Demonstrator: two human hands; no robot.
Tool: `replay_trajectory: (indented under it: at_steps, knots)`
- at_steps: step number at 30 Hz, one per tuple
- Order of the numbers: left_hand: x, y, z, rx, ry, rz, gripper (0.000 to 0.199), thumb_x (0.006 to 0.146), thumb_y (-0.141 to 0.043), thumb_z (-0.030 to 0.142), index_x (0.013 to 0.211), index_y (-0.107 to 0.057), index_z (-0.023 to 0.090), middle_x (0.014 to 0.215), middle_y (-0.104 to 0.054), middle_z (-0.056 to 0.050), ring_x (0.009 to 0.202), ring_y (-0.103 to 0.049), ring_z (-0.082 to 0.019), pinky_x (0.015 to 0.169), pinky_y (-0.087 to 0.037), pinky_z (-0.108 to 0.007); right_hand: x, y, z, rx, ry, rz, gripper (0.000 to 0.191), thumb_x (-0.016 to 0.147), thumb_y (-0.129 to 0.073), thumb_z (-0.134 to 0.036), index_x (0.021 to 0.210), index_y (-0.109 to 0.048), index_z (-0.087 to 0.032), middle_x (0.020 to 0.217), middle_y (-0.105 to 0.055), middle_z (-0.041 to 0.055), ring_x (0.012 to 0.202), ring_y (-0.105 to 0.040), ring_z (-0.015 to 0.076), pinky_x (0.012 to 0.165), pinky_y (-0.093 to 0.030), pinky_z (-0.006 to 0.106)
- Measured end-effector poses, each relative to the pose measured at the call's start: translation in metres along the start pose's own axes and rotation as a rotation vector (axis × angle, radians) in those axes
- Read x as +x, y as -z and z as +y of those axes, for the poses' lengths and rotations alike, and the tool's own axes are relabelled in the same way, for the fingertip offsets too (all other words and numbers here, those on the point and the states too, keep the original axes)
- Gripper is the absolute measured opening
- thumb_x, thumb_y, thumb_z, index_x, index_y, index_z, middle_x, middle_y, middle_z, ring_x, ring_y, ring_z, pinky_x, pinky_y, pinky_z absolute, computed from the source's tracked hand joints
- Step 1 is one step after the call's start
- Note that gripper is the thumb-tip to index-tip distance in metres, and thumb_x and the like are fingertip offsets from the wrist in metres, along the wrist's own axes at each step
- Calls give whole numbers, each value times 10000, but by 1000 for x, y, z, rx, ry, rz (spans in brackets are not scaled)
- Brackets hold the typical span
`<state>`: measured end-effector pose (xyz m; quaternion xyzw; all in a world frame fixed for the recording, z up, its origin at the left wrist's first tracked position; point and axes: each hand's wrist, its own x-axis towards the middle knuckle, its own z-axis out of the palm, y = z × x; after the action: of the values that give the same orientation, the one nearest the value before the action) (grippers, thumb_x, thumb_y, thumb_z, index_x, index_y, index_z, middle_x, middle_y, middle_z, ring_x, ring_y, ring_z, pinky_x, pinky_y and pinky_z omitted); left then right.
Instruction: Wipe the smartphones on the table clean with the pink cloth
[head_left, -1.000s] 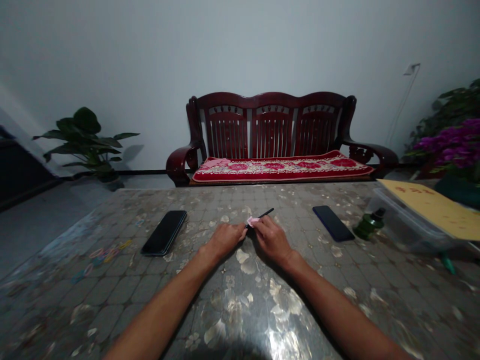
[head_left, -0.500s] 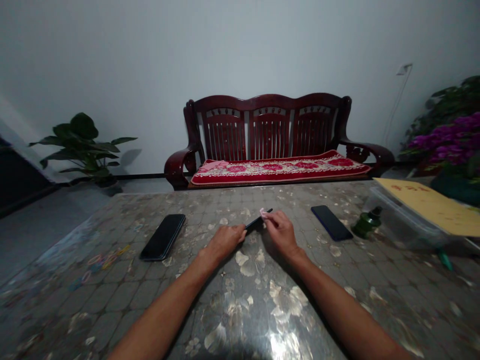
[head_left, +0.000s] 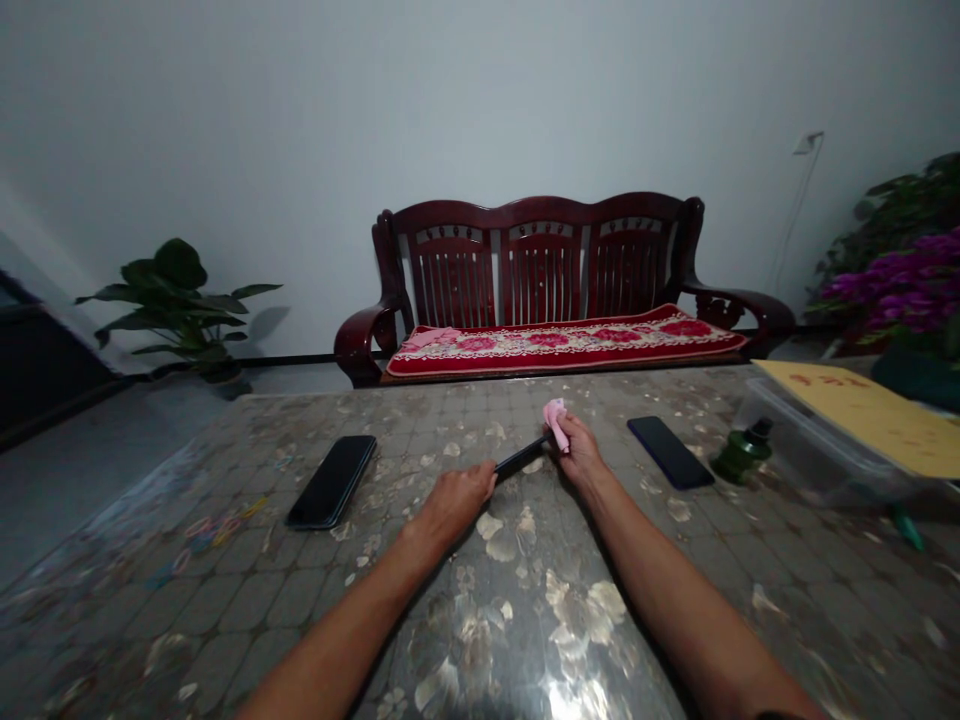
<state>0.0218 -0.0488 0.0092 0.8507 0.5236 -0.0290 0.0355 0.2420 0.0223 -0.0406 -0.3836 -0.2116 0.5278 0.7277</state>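
My left hand [head_left: 459, 500] is closed around the near left end of a slim black phone [head_left: 523, 457], seen almost edge-on above the table. At its other end, my right hand [head_left: 577, 447] pinches a crumpled pink cloth [head_left: 556, 420], which touches or nearly touches the phone's right end. A second dark phone [head_left: 332, 482] lies flat to the left of my hands. On the right, a blue-edged phone [head_left: 670, 452] rests flat beside a small green bottle [head_left: 742, 450].
A patterned, glossy cover lies over the table [head_left: 480, 620]. Colourful rubber bands [head_left: 217, 530] are scattered at left. A clear plastic box [head_left: 817, 450] with a yellow booklet [head_left: 862, 410] on top stands at right. Beyond the table is a wooden bench [head_left: 540, 255].
My right hand has shifted slightly right, and more of the pink cloth now shows above its fingers. More of the phone's edge is visible between my hands. The view has tilted slightly.
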Motion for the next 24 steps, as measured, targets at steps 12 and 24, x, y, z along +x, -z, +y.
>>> replay_trajectory:
  at_steps: [12,24]
  knots:
    - [-7,-5,7,19,-59,32,244,1046,-427,278,1185,-596,169,1054,-721,-129,940,-729,-288,783,-547,-349,-12,-10,9,134,4,73,155,679,-794,-165,749,-662,-203,719,-727,-37,640,-665,114,599,-541,188]
    - [-6,-13,2,-127,-125,103,333,1012,-503,312,1301,-582,167,1182,-722,-133,1109,-653,-284,1004,-479,-399,-35,-14,6,117,76,98,245,595,-822,-246,728,-620,-210,716,-714,-37,659,-657,129,593,-524,204]
